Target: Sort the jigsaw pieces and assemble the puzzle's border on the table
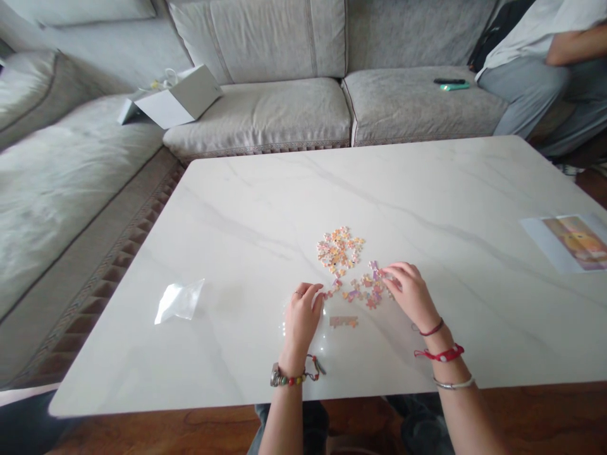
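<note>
Loose jigsaw puzzle pieces point(339, 249) in orange, yellow and pink lie in a heap on the white table. Nearer to me is a smaller scatter of pink and purple pieces point(371, 292). My left hand point(304, 309) is at the left of this scatter, its thumb and fingers closed at a small pink puzzle piece point(327, 294). On the right, my right hand point(408, 289) pinches a purple puzzle piece point(375, 273) at the scatter's upper edge. A short joined strip of puzzle pieces point(344, 321) lies between my hands, close to me.
A clear plastic bag point(180, 302) lies on the table point(227, 215) at left. At the right edge is a printed picture point(576, 242) in a clear sleeve. Beyond stands a grey sofa point(279, 110) with a white box point(183, 98), two small devices point(453, 84) and a seated person point(535, 82).
</note>
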Tool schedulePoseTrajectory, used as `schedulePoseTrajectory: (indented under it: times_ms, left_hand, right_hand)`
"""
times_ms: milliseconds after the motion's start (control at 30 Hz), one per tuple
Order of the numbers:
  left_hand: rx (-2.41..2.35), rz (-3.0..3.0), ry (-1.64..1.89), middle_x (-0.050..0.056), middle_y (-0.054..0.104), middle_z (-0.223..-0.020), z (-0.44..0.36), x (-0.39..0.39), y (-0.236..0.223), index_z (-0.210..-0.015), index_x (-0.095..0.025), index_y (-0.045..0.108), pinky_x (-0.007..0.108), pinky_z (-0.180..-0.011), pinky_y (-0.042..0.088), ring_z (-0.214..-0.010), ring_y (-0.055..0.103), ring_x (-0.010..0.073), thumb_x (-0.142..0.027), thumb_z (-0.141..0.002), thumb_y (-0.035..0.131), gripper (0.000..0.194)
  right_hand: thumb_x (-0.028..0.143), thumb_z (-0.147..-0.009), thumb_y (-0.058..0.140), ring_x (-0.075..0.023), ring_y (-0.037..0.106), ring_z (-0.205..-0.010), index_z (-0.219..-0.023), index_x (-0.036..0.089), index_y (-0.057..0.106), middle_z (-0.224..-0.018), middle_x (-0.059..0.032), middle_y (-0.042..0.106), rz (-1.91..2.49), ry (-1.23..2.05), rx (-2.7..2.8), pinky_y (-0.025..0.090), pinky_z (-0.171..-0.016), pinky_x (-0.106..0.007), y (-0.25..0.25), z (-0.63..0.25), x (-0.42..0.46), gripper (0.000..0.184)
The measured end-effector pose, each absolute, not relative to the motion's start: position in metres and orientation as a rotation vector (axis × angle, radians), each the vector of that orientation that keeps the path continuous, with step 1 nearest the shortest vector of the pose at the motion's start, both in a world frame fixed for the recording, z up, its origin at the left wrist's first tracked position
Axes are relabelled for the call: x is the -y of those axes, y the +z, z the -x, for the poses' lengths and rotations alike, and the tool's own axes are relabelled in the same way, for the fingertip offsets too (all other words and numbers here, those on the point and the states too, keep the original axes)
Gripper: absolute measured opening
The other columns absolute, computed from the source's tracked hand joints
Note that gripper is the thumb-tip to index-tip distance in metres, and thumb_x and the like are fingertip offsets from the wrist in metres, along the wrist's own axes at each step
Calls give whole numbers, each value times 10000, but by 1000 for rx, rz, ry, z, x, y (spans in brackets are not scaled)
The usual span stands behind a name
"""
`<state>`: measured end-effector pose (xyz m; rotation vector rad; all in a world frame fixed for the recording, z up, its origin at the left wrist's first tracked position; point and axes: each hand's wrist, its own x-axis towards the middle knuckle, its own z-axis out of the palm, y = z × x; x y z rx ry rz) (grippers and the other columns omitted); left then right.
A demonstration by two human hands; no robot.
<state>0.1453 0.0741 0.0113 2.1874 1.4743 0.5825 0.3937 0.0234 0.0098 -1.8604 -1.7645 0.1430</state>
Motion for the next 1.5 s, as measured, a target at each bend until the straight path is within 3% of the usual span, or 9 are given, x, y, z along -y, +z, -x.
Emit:
schedulePoseTrajectory:
  times_ms: [433,633,933,1133,1500]
  left_hand:
    - [-1554,-2171,606,57,586,-912,-131,-79,11,-942,-208,607,293,-719,472,-808,558,158,-166,-800,438,225]
    - [-1544,-2153,600,57,587,-912,-133,-82,8,-947,-199,607,299,-733,471,-819,557,163,-165,-804,425,234]
    - [-1492,-2153,573,59,585,-920,-143,-79,9,-945,-194,601,307,-757,467,-827,558,165,-162,-804,424,230]
    - [-1473,-2169,596,54,582,-914,-144,-81,4,-952,-200,599,301,-749,463,-830,558,166,-174,-810,412,236]
    - [-1495,-2113,602,66,581,-924,-151,-93,5,-938,-180,602,306,-770,460,-845,555,168,-176,-813,410,230]
  right_hand:
    - [225,-815,424,-207,530,-760,-856,196,609,-761,-72,598,1943,97,1842,409,-665,-337,-6,-395,-31,192]
    - [241,-805,448,-187,530,-739,-761,181,563,-744,-59,587,1991,86,1858,383,-661,-307,-8,-395,-35,136]
    - [290,-805,465,-188,526,-750,-803,174,548,-780,-63,583,2130,-20,1727,351,-648,-298,-1,-416,-23,144]
    - [295,-805,467,-167,524,-690,-728,176,566,-715,-50,577,2144,44,1714,370,-630,-281,-4,-424,-22,172]
    - [197,-793,432,-177,547,-714,-782,174,597,-758,-67,592,1972,150,1723,420,-657,-295,1,-408,-33,167]
